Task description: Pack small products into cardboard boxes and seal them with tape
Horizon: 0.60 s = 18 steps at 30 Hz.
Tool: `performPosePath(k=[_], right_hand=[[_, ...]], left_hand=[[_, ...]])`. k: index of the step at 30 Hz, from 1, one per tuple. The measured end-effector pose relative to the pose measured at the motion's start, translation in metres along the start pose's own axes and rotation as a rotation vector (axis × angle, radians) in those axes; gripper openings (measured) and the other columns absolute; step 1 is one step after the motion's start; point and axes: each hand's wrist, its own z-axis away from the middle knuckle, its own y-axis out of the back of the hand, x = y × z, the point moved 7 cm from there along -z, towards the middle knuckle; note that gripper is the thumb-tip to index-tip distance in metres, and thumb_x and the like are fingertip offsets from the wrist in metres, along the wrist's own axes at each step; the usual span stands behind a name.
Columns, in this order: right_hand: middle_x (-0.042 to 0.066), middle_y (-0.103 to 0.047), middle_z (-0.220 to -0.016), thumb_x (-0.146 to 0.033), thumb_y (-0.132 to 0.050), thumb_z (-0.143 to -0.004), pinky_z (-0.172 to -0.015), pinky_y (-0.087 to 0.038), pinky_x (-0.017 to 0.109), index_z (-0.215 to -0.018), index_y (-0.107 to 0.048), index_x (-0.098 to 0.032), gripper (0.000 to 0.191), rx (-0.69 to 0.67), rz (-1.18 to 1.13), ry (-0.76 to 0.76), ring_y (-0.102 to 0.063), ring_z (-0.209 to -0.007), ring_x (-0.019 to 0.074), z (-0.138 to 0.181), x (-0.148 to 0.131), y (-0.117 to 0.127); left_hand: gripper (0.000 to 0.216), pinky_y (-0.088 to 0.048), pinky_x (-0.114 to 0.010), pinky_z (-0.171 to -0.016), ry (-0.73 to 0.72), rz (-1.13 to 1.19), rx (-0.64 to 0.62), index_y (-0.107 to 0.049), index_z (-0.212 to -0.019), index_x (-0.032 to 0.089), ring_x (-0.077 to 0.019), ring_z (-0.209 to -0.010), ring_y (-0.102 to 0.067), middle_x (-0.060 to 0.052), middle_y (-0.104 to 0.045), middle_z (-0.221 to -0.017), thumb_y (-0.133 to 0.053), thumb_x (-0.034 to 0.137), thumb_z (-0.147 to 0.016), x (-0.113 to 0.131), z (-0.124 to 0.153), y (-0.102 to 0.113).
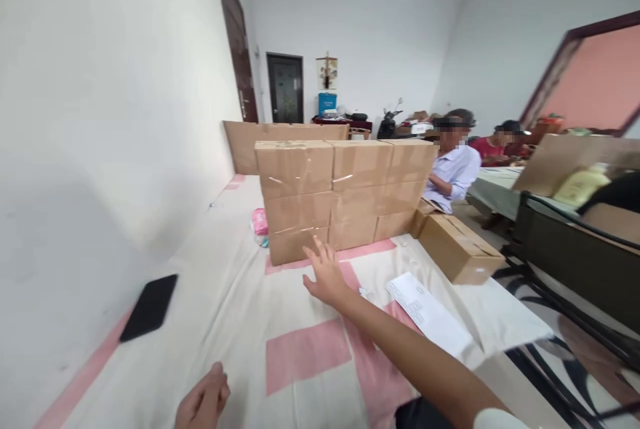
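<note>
My right hand reaches forward over the bed-like surface with its fingers spread. It holds nothing, and its fingertips are in front of the lower left of a wall of stacked cardboard boxes; whether they touch it I cannot tell. Low in the view my left hand is curled closed above the cloth, partly cut off by the frame edge, with nothing showing in it. A white printed sheet or flat packet lies right of my right forearm. Off to the left is a black phone or tablet-like slab.
One cardboard box lies at the right edge of the pink-and-white cloth. A pink packet sits left of the stack. Behind stands a cardboard sheet. Two people sit at the right beyond the boxes, near a dark-framed chair.
</note>
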Motion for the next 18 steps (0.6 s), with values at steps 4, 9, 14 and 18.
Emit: performPosePath(k=[4, 9, 14, 18], right_hand=[[0.020, -0.032, -0.160, -0.029, -0.063, -0.084, -0.117, -0.030, 0.052, -0.139, -0.052, -0.014, 0.058, -0.090, -0.086, 0.269, -0.029, -0.146, 0.0371, -0.050, -0.082, -0.022], [0.026, -0.035, -0.157, -0.026, -0.063, -0.084, -0.118, -0.026, 0.053, -0.128, -0.058, -0.009, 0.047, -0.253, -0.019, 0.395, -0.027, -0.148, 0.0397, -0.112, -0.139, -0.049], [0.019, -0.027, -0.164, -0.021, -0.069, -0.079, -0.120, -0.016, 0.054, -0.133, -0.054, -0.015, 0.056, -0.380, -0.079, 0.009, -0.019, -0.152, 0.0356, -0.204, -0.150, -0.076], [0.035, -0.029, -0.157, -0.021, -0.063, -0.086, -0.112, -0.021, 0.066, -0.141, -0.045, -0.002, 0.060, -0.294, -0.077, -0.329, -0.023, -0.148, 0.0461, -0.275, -0.131, -0.078]], left_hand=[[0.061, -0.049, -0.029, -0.065, 0.014, 0.079, 0.127, -0.061, -0.069, 0.019, -0.0162, -0.063, -0.049, 0.002, -0.049, -0.059, -0.067, 0.080, -0.065, 0.001, -0.029, 0.046], [0.057, -0.052, -0.033, -0.069, -0.113, 0.037, 0.026, -0.066, -0.085, 0.018, -0.0208, -0.073, -0.061, -0.004, -0.064, -0.074, -0.071, 0.071, -0.064, 0.033, -0.111, 0.022], [0.048, -0.053, -0.043, -0.091, -0.182, -0.017, 0.011, -0.060, -0.111, 0.018, -0.0285, -0.108, -0.067, -0.015, -0.070, -0.112, -0.062, 0.055, -0.081, 0.066, -0.215, -0.053], [0.052, -0.034, -0.043, -0.118, -0.292, -0.103, 0.054, -0.047, -0.135, 0.017, -0.0276, -0.143, -0.042, -0.018, -0.050, -0.147, -0.054, 0.041, -0.090, 0.074, -0.265, -0.103]])
